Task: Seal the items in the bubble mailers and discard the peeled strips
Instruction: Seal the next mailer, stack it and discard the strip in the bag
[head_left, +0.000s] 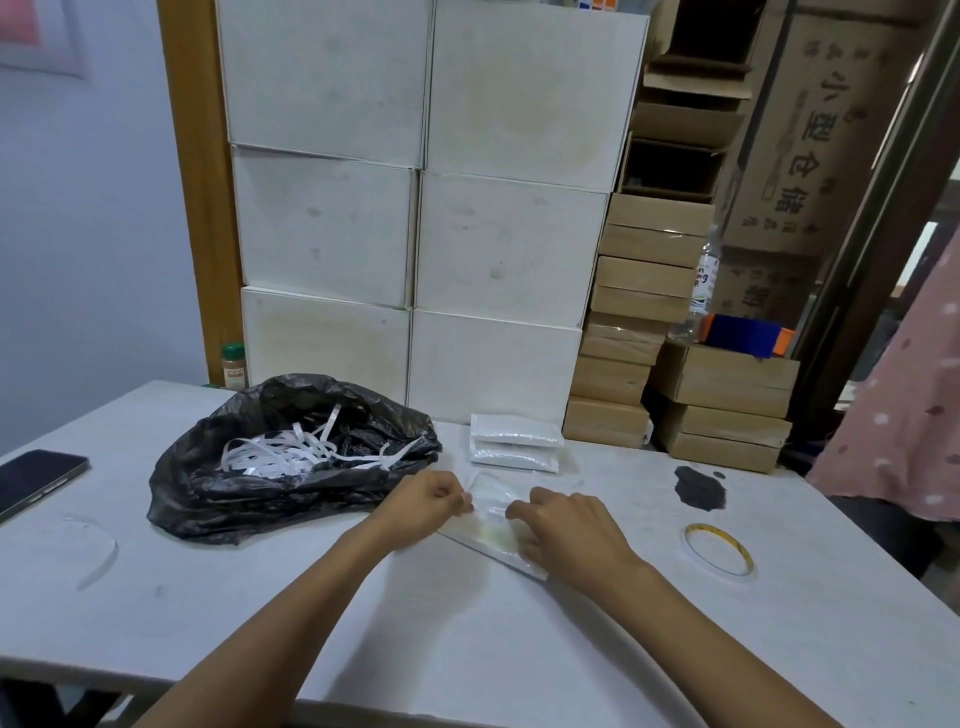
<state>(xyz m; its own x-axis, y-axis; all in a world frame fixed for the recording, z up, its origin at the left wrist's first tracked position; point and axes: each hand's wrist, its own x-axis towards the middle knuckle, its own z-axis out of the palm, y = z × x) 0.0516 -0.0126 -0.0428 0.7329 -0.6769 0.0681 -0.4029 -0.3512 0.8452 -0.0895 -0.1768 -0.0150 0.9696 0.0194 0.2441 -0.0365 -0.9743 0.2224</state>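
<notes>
A white bubble mailer lies on the table between my hands, partly hidden by them. My left hand pinches the mailer's left upper edge with curled fingers. My right hand holds the mailer's right side, fingers curled over it. Left of them sits an open black plastic bag holding several white peeled strips. Two sealed white mailers are stacked just beyond my hands.
A phone lies at the table's left edge and a tape roll at the right, near a dark stain. White boxes and brown cartons stand behind. A person in pink cloth is at the right.
</notes>
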